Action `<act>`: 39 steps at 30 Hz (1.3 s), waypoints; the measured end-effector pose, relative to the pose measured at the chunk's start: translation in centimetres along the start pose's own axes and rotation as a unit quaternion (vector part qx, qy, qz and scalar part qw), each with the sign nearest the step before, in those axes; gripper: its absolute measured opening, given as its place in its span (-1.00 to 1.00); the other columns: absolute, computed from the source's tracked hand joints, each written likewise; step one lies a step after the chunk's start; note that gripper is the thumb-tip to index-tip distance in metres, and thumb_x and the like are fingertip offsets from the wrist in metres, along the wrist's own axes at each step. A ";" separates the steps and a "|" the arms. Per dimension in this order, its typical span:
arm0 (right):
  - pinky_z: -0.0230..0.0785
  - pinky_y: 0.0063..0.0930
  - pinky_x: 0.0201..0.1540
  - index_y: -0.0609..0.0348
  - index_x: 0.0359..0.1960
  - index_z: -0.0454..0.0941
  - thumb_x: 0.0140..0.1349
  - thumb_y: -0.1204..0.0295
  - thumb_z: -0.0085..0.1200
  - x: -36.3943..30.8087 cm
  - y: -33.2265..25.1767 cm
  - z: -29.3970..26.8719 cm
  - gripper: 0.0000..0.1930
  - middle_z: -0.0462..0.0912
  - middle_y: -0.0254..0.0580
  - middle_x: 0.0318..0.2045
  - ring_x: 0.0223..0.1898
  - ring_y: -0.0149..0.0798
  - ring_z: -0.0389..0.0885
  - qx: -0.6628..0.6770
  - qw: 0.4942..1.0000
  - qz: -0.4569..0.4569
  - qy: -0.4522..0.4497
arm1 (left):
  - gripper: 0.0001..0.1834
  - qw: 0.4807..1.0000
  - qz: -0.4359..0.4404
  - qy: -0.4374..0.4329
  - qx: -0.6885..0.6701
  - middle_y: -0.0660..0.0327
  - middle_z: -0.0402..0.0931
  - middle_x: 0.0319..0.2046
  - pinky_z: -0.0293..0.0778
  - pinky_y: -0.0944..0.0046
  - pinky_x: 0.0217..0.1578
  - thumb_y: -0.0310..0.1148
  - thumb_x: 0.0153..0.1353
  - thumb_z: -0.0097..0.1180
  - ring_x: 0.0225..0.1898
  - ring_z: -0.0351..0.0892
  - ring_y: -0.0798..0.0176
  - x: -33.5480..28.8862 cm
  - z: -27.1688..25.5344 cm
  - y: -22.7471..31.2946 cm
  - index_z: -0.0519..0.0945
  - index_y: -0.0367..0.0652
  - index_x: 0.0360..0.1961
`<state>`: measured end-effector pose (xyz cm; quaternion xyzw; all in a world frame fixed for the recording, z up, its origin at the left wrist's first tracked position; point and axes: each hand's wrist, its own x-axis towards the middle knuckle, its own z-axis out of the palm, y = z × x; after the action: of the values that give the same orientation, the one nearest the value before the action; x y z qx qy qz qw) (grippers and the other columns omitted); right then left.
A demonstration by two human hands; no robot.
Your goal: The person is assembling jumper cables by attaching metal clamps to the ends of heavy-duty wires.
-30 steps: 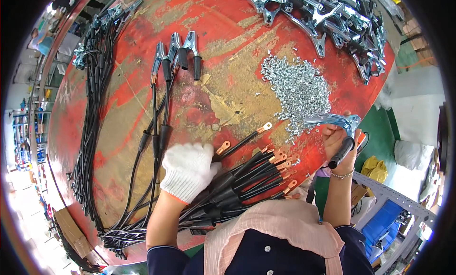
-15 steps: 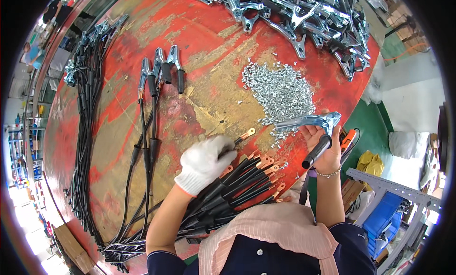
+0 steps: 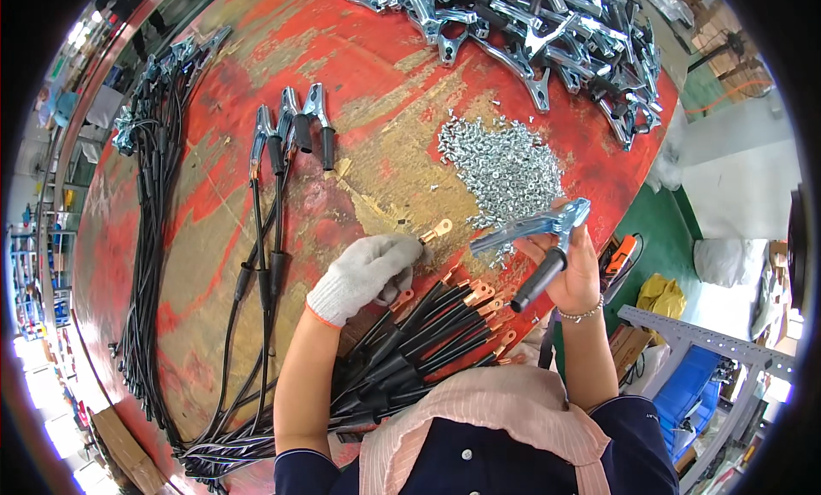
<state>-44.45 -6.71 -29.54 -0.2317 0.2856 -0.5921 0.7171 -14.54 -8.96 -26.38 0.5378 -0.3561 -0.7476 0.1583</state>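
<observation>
My left hand (image 3: 368, 273), in a white knit glove, is closed on a black cable whose copper ring terminal (image 3: 438, 231) sticks out past the fingertips. My bare right hand (image 3: 570, 268) grips a silver metal clamp (image 3: 534, 226) with a black handle sleeve, its long jaw pointing left toward the terminal. A gap separates the clamp from the terminal. Below both hands lies a bundle of black cables (image 3: 410, 345) ending in copper ring terminals. Beyond the clamp spreads a pile of small silver screws (image 3: 505, 170).
A heap of metal clamps (image 3: 547, 38) covers the far right of the worn red table (image 3: 342, 50). Several clamps (image 3: 291, 123), some joined to cables, lie left of centre. A long bundle of clamped cables (image 3: 158, 230) runs along the left. A grey perforated metal frame (image 3: 710, 341) stands at right.
My right hand has brought the clamp left, closer to the terminal. My left hand has shifted slightly up and left, lifting the cable end.
</observation>
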 end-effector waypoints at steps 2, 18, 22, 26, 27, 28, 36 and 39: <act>0.45 0.03 0.16 0.21 0.19 0.29 0.35 0.26 0.10 0.3 0.2 1.1 -0.53 0.57 -0.20 -0.11 -0.01 -0.11 0.61 -0.023 0.999 -0.024 0.008 | -0.73 0.998 0.033 -0.002 -0.056 0.27 0.55 -0.48 0.39 0.45 -0.55 -0.29 0.33 0.06 -0.55 0.46 0.46 0.1 0.1 -0.7 0.53 -0.27 -0.09; 0.49 -0.36 0.01 0.32 0.07 0.39 -0.01 0.24 0.47 0.3 -0.3 5.3 -0.32 0.60 -0.14 -0.09 -0.04 -0.28 0.60 -0.241 0.967 -0.009 -0.084 | -0.67 0.985 0.075 0.067 0.138 0.23 0.59 -0.53 0.47 0.35 -0.39 -0.11 0.28 0.16 -0.48 0.54 0.44 -2.9 4.0 0.1 0.66 -0.20 -0.22; 0.50 -0.35 0.02 0.32 0.08 0.38 0.00 0.21 0.46 0.3 -0.2 5.8 -0.30 0.57 -0.11 -0.07 0.00 -0.25 0.60 -0.237 0.968 -0.023 -0.082 | -0.66 0.985 0.075 0.067 0.137 0.24 0.58 -0.55 0.47 0.36 -0.39 -0.11 0.29 0.15 -0.49 0.54 0.45 -3.1 4.1 0.1 0.66 -0.20 -0.21; 0.51 -0.33 0.02 0.33 0.08 0.37 0.03 0.20 0.44 0.2 -0.1 5.9 -0.32 0.56 -0.10 -0.05 0.01 -0.24 0.59 -0.230 0.969 -0.026 -0.087 | -0.66 0.980 0.057 0.067 0.179 0.25 0.58 -0.55 0.47 0.37 -0.40 -0.11 0.30 0.14 -0.49 0.54 0.47 -3.3 4.3 0.8 0.67 -0.20 -0.22; 0.51 -0.33 0.01 0.33 0.08 0.37 0.04 0.20 0.43 0.2 -0.1 5.9 -0.32 0.56 -0.10 -0.06 0.01 -0.24 0.59 -0.228 0.969 -0.028 -0.087 | -0.66 0.982 0.060 0.064 0.167 0.25 0.58 -0.55 0.47 0.37 -0.40 -0.11 0.30 0.14 -0.49 0.54 0.47 -3.2 4.3 0.8 0.67 -0.20 -0.21; 0.52 -0.32 0.01 0.33 0.08 0.37 0.05 0.20 0.42 0.1 0.0 5.9 -0.33 0.57 -0.10 -0.06 0.01 -0.23 0.59 -0.225 0.970 -0.029 -0.088 | -0.66 0.984 0.064 0.062 0.155 0.26 0.58 -0.56 0.47 0.37 -0.40 -0.11 0.30 0.13 -0.49 0.54 0.48 -3.2 4.3 0.6 0.67 -0.19 -0.21; 0.50 -0.34 0.01 0.38 0.07 0.36 0.09 0.17 0.40 -0.2 0.1 6.2 -0.33 0.57 -0.06 -0.07 -0.02 -0.26 0.58 -0.229 0.969 -0.036 -0.083 | -0.67 0.984 0.079 0.066 0.146 0.25 0.58 -0.57 0.47 0.36 -0.39 -0.12 0.29 0.13 -0.49 0.55 0.47 -2.9 4.1 -0.1 0.68 -0.18 -0.19; 0.50 -0.34 0.00 0.39 0.07 0.36 0.09 0.17 0.39 -0.4 0.3 6.3 -0.33 0.57 -0.05 -0.07 -0.03 -0.27 0.58 -0.229 0.969 -0.049 -0.075 | -0.67 0.983 0.084 0.070 0.150 0.24 0.58 -0.57 0.47 0.36 -0.39 -0.11 0.29 0.12 -0.49 0.55 0.47 -2.8 4.1 -0.3 0.68 -0.17 -0.19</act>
<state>-40.00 -6.28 -25.07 -0.4475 0.3474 -0.5264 0.6341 -17.20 -5.56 -24.00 0.5744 -0.4960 -0.6306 0.1625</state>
